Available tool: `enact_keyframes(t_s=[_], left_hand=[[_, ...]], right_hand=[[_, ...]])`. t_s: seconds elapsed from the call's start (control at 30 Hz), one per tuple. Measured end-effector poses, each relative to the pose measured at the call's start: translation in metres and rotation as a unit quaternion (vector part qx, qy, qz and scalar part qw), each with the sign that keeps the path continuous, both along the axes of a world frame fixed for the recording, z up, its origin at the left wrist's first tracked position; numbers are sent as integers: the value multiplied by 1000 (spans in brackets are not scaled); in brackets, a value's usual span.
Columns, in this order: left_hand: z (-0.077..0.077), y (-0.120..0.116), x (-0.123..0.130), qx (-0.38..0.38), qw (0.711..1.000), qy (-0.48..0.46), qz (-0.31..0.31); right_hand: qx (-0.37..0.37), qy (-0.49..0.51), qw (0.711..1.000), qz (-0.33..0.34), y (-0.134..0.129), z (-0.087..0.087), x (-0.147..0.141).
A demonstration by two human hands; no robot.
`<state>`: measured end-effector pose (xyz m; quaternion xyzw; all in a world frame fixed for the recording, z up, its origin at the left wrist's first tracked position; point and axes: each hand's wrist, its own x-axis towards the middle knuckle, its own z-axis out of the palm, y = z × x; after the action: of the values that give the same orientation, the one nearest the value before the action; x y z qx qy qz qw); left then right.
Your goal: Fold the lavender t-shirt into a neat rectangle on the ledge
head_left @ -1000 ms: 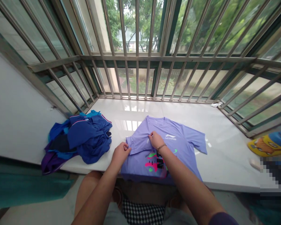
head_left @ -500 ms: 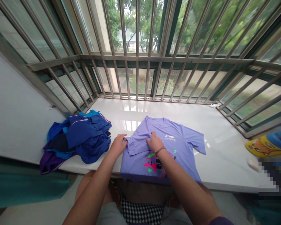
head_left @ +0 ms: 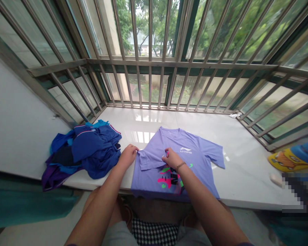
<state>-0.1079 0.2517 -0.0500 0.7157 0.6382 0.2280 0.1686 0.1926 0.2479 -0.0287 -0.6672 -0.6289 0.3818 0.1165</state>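
Two hands are squaring the flap [head_left: 152, 157] of a lilac T-shirt [head_left: 192, 145]. The left hand [head_left: 127, 156] is lying open, the right hand [head_left: 172, 159] pinching cloth narrowly.

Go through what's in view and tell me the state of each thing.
Lavender Li-Ning T-shirt, lying flat, one side folded inward
Left hand, open, at the shirt's folded edge
Right hand, resting on the shirt, fingers curled
Blue clothes pile, crumpled in a heap

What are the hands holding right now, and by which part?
The right hand pinches the folded-over layer of the lilac T-shirt; the left hand seems to hold nothing, fingertips at the fold.
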Motion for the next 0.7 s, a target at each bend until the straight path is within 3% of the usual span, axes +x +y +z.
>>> enact_keyframes(t_s=[0.1, 0.17, 0.27, 0.4, 0.53, 0.7], left_hand=[[6, -16, 10, -2, 992, 18, 126], [8, -28, 20, -34, 985, 6, 168], [7, -39, 37, -63, 987, -40, 144], [5, -32, 45, -60, 987, -109, 105], [2, -22, 36, -71, 985, -143, 60], [-6, -22, 21, -111, 980, -157, 53]], right_hand=[[37, -33, 999, 7, 0, -2, -1], [50, -48, 997, 14, 0, -6, -2], [58, -62, 996, 21, 0, -10, -5], [64, -68, 995, 25, 0, -12, -6], [69, -58, 995, 34, -1, -11, -4], [70, -49, 996, 40, -1, -12, -1]])
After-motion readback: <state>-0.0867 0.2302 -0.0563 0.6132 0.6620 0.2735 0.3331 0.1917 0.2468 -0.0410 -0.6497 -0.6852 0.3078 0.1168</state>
